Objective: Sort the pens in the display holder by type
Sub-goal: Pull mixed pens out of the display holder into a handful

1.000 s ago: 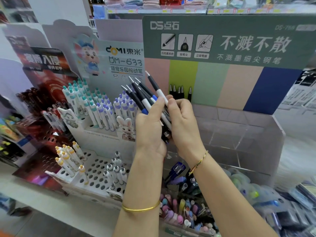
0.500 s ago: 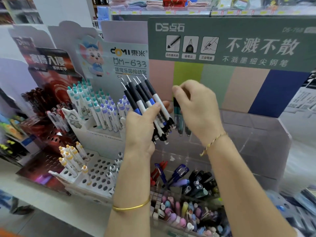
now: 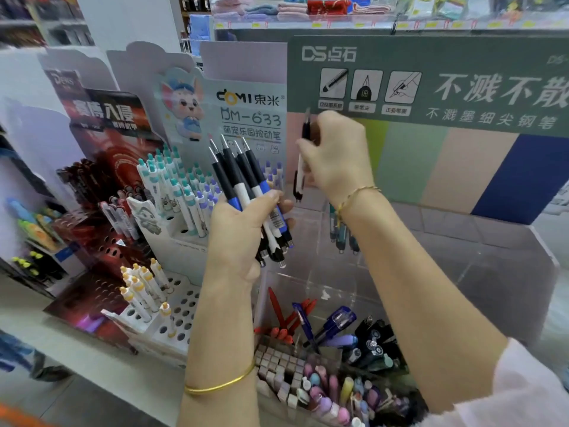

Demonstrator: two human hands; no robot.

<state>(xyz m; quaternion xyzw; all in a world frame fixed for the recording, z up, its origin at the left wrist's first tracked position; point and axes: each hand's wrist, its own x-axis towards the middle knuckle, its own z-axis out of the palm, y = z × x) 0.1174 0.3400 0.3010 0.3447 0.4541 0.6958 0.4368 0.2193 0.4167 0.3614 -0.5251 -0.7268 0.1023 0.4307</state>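
Note:
My left hand (image 3: 243, 232) grips a bundle of pens (image 3: 243, 177) with black grips and white or blue barrels, tips pointing up. To its right, my right hand (image 3: 338, 155) holds a single black-and-white pen (image 3: 303, 155) upright, raised in front of the green display card (image 3: 431, 84). Below my right wrist, a few dark pens (image 3: 341, 235) stand in the clear acrylic display holder (image 3: 462, 251). In the holder's lower front compartments lie red pens (image 3: 278, 315), blue pens (image 3: 332, 325) and pastel pens (image 3: 332, 386).
A white DOMI stand (image 3: 184, 235) left of my hands carries several teal- and purple-capped pens. A white perforated tray (image 3: 181, 306) below it holds yellow-capped pens. A red and black stand (image 3: 101, 186) sits at far left. Everything rests on a white shelf (image 3: 77, 343).
My right hand has left the bundle, dipped to the dark pens in the clear holder, and now lifts one black-and-white pen up. The left hand has kept the bundle steady.

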